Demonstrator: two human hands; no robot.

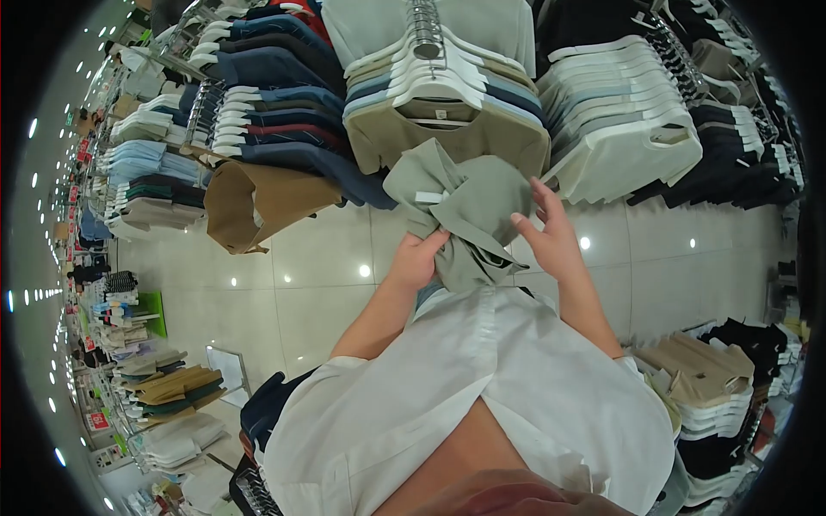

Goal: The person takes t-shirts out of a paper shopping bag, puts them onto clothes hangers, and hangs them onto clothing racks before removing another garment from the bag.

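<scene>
A bunched sage-green garment [486, 202] with a small white label is held up in front of my chest. My left hand [419, 258] grips its lower left part, the thumb lying over the cloth. At the garment's right edge is my right hand [548, 225], its fingers and thumb spread apart; whether the fingertips touch the cloth is hard to tell. Just beyond the garment hangs a khaki top [370, 138] on a white hanger, at the front of a row of hung tops.
Dark blue clothes [280, 69] hang at the upper left, with a brown paper bag [275, 202] below them. White tops [637, 159] hang to the right. Behind me at the lower right is a rack with beige clothes [697, 370]. Tiled floor [318, 258] lies between the racks.
</scene>
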